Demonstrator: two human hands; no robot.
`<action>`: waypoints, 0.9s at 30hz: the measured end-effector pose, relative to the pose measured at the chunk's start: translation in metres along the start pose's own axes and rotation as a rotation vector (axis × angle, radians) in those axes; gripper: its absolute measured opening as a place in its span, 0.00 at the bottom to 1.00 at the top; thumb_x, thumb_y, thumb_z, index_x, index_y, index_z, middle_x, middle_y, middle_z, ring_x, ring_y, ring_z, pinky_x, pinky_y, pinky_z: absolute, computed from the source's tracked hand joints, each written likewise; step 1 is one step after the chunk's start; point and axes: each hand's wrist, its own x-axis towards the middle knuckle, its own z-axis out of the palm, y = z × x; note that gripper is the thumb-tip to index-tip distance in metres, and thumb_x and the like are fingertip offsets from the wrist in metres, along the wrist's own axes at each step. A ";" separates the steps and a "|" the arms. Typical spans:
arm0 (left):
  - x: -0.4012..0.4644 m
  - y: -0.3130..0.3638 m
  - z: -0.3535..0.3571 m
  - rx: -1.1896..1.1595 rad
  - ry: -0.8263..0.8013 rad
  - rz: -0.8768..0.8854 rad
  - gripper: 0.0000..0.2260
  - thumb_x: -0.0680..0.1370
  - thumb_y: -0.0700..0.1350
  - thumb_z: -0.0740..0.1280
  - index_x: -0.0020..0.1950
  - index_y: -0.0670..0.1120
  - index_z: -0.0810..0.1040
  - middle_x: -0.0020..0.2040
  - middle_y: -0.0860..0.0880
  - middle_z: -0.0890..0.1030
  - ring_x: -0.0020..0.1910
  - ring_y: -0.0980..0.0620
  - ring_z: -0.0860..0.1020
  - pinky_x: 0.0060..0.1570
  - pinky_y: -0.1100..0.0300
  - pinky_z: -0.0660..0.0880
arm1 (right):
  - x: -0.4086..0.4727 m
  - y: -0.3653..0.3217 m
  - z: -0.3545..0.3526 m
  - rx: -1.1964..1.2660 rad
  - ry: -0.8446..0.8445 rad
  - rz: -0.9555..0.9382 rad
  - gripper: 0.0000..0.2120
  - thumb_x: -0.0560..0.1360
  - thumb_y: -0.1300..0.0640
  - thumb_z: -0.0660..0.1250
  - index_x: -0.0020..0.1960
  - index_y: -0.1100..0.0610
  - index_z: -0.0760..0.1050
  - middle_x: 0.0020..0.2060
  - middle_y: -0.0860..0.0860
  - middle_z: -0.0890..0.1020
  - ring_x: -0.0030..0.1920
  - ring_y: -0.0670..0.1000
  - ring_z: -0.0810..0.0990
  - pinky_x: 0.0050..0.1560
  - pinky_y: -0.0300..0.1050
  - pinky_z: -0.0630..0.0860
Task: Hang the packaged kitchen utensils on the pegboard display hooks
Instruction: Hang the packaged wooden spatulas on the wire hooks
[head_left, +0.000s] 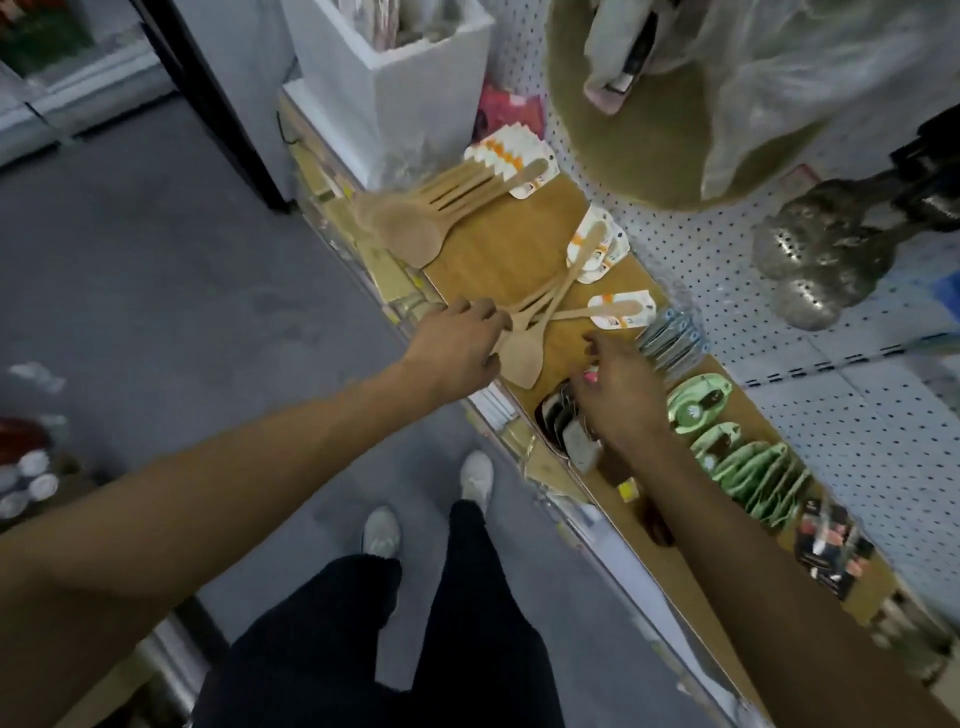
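Observation:
Several packaged wooden spatulas lie fanned on the wooden shelf, their white-and-orange header cards toward the white pegboard. My left hand reaches in from the left and grips their blade ends between thumb and fingers. One more carded wooden spoon lies across them. A second pile of wooden spoons sits farther back. My right hand hovers over the shelf with loosely curled fingers and holds nothing I can make out; a small pink spot shows at its thumb.
Black packaged items, green packaged tools and blue-carded packs line the shelf to the right. Metal skimmers and a bagged olive round item hang on the pegboard. A white box stands at the shelf's far end.

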 end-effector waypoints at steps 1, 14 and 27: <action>0.014 -0.003 0.011 -0.016 -0.013 -0.014 0.19 0.78 0.50 0.64 0.69 0.50 0.70 0.66 0.48 0.73 0.63 0.43 0.73 0.60 0.48 0.70 | 0.019 0.004 0.008 0.014 0.002 0.017 0.21 0.78 0.53 0.64 0.69 0.57 0.69 0.62 0.54 0.77 0.60 0.57 0.76 0.55 0.51 0.76; 0.191 -0.034 0.132 -0.047 -0.049 -0.124 0.18 0.78 0.51 0.62 0.67 0.48 0.71 0.61 0.47 0.75 0.57 0.43 0.75 0.42 0.54 0.66 | 0.224 0.075 0.119 0.208 -0.021 0.324 0.18 0.77 0.51 0.65 0.63 0.59 0.75 0.61 0.61 0.79 0.62 0.63 0.75 0.59 0.55 0.73; 0.235 -0.019 0.151 0.218 -0.102 -0.092 0.12 0.82 0.52 0.59 0.60 0.48 0.75 0.54 0.49 0.81 0.49 0.45 0.81 0.35 0.55 0.66 | 0.266 0.088 0.144 0.689 -0.092 0.438 0.11 0.75 0.57 0.67 0.40 0.65 0.79 0.36 0.60 0.83 0.31 0.54 0.84 0.35 0.51 0.84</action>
